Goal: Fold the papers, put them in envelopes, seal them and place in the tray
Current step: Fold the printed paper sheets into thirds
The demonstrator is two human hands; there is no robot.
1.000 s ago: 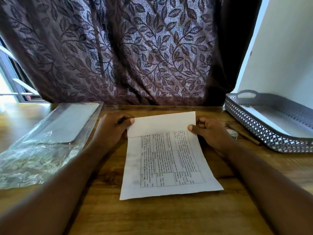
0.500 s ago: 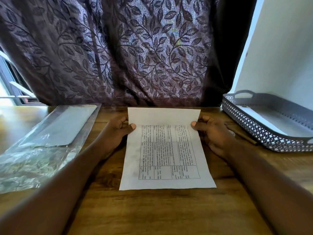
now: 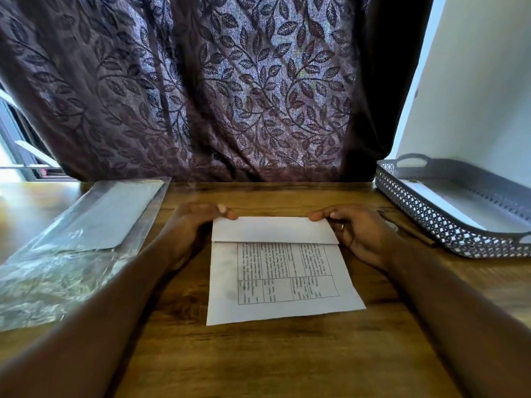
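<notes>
A white paper with a printed table lies on the wooden table in front of me. Its far part is folded over toward me as a blank flap. My left hand pinches the fold's left corner, fingers curled at the edge. My right hand pinches the fold's right corner. A clear plastic pack of envelopes lies at the left. The grey perforated tray stands at the right with a white sheet or envelope inside.
A dark leaf-patterned curtain hangs right behind the table's far edge. A thin brown stick-like thing lies between my right hand and the tray. A white wall rises behind the tray. A window shows at far left.
Both hands lifted the paper's far edge and brought it over toward me, so the far part now lies folded onto the printed side.
</notes>
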